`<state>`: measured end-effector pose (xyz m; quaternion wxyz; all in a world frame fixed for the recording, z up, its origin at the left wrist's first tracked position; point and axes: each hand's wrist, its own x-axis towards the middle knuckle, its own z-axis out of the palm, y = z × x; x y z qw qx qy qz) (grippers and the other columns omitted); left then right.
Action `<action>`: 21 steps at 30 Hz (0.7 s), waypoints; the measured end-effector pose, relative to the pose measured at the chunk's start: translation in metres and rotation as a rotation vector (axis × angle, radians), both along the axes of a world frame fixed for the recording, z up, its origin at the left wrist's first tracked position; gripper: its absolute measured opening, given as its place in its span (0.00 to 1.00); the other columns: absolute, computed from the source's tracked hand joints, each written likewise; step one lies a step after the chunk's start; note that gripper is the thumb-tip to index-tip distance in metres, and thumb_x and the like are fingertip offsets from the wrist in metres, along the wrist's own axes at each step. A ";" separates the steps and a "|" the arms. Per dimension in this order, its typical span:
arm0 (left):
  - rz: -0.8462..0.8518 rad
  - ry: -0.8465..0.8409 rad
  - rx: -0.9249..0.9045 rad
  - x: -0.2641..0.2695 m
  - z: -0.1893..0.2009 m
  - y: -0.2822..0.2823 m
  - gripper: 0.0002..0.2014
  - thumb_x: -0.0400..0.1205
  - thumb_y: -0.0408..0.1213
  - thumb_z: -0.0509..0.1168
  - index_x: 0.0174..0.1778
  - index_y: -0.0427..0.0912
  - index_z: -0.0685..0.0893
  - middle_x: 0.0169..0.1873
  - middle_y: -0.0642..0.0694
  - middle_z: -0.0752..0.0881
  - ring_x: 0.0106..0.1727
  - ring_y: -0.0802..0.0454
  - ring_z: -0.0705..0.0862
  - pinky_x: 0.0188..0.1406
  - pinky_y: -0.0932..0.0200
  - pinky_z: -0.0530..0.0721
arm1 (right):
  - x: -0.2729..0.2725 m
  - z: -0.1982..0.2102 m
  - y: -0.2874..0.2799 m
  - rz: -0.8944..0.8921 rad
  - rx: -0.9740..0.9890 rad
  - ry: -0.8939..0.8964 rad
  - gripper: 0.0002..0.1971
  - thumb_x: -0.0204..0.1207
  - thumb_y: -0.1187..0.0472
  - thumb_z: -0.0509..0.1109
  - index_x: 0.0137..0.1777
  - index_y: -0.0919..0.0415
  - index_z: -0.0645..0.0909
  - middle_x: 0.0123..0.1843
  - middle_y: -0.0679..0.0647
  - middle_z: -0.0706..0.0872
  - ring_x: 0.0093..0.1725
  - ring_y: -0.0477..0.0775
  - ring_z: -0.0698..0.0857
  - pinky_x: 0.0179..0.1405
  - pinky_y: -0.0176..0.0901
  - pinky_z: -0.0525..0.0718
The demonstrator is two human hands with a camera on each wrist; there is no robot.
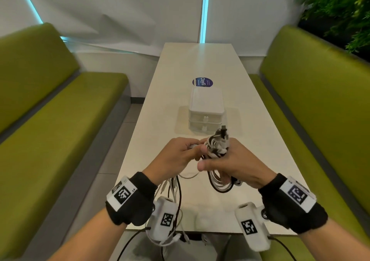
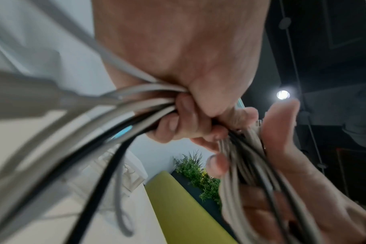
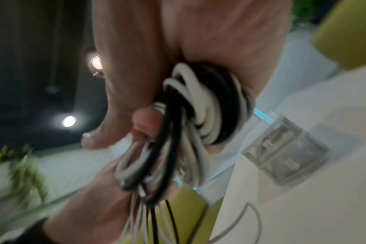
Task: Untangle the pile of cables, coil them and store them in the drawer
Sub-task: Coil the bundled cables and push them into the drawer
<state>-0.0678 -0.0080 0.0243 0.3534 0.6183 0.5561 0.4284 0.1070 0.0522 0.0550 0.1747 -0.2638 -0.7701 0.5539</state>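
Cables (image 1: 217, 147) gripped between hands (both)

- Hands: two, left hand (image 1: 176, 156) and right hand (image 1: 238, 166).
- Cable bundle (image 1: 217, 146): one; strand count indeterminate.
- Drawer unit (image 1: 206, 114): one, two drawers.
- Green benches: two.
- Round sticker (image 1: 202, 82): one.

Green benches (image 1: 60, 108) flank white table (image 1: 160, 104); plants (image 1: 340, 6) right.

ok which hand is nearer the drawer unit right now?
Right, slightly. The right hand holds the cable bundle up just in front of the drawer unit, almost in line with it. The left hand grips cable strands further to the left.
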 end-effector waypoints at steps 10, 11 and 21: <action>-0.103 0.042 -0.085 0.008 0.008 -0.004 0.12 0.84 0.39 0.65 0.33 0.49 0.81 0.20 0.63 0.79 0.24 0.69 0.75 0.27 0.76 0.68 | 0.004 -0.018 -0.002 -0.154 0.079 -0.043 0.07 0.65 0.67 0.77 0.33 0.66 0.81 0.30 0.62 0.83 0.29 0.50 0.75 0.31 0.48 0.73; -0.123 0.068 -0.080 0.007 0.009 -0.004 0.10 0.83 0.39 0.67 0.34 0.49 0.82 0.23 0.62 0.82 0.26 0.69 0.77 0.30 0.76 0.69 | 0.005 -0.019 -0.001 -0.151 0.085 -0.040 0.07 0.65 0.68 0.77 0.34 0.67 0.81 0.31 0.63 0.83 0.30 0.52 0.76 0.32 0.50 0.74; -0.102 0.269 0.042 0.006 0.002 -0.004 0.11 0.82 0.45 0.69 0.36 0.45 0.84 0.28 0.52 0.82 0.31 0.57 0.76 0.33 0.55 0.73 | 0.014 -0.025 -0.008 -0.003 -0.372 0.102 0.06 0.73 0.72 0.72 0.41 0.61 0.81 0.33 0.60 0.79 0.28 0.61 0.83 0.34 0.54 0.84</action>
